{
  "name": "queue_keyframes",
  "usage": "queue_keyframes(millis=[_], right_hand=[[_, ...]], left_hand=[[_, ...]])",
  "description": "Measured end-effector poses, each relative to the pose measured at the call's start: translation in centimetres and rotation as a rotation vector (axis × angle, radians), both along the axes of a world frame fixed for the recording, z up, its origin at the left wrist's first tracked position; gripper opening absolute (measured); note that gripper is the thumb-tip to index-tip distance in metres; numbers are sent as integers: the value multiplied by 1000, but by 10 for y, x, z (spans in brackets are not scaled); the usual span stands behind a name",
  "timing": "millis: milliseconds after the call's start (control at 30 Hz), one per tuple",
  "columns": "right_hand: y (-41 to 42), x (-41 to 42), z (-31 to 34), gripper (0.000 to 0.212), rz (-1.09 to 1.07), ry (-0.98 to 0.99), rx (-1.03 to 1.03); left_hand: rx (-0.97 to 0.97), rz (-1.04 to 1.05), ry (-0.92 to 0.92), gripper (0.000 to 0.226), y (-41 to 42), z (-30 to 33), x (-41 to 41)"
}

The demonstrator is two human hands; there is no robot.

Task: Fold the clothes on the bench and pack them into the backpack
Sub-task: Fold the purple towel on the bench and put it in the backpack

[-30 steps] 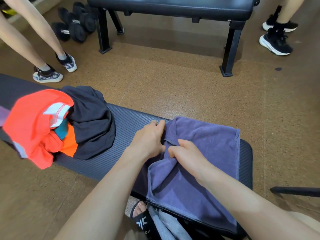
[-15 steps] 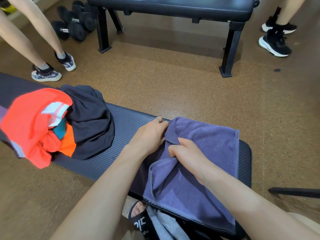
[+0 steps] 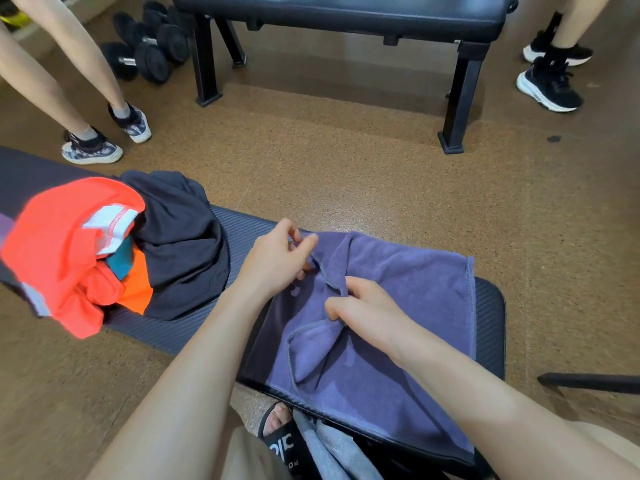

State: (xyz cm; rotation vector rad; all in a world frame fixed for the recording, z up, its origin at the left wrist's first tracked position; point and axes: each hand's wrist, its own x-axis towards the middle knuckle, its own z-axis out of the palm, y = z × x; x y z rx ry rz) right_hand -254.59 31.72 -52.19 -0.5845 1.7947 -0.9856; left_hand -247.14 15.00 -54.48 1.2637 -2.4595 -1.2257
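Both bare forearms reach forward from the near edge and meet over a purple towel point(image 3: 398, 299) that lies spread across the right end of the dark padded bench point(image 3: 239, 233), its right hem running close to the bench's right edge and its near hem hanging just over the near side. The left hand point(image 3: 277, 261) sits at the towel's far left corner with the wrist bent slightly inward; its thumb and forefinger pinch that corner, while the other fingers are curled loosely beneath, only partly seen. The right hand point(image 3: 367, 306) lies palm down near the middle of the towel, knuckles toward the left, its thumb and curled fingers gripping a raised ridge of cloth so that a fold stands up between the 2 hands and a loose flap trails toward the near side. On the left part of the bench, well apart from the towel, is a heap of unfolded clothes: an orange-red garment point(image 3: 59, 244) with a white band, a teal piece tucked under it, and a black garment point(image 3: 180, 244) draped against its right side. Beneath the near edge of the bench a foot in a black slide sandal point(image 3: 280, 441) shows beside some grey-blue fabric. Across the brown floor stand a second black bench point(image 3: 346, 12), 2 dumbbells point(image 3: 145, 53) at far left, and the legs and sneakers of 2 other people at the far left and far right.
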Motion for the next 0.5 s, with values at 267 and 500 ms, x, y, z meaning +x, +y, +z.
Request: queue_keyframes(millis=[267,500], right_hand=[[-2,7,-5,23,63,84,-30],[-4,11,-11,16,58,85,-50]], left_hand=[[155,37,14,37,7,3,-12],[684,170,107,34,8,13,-14]])
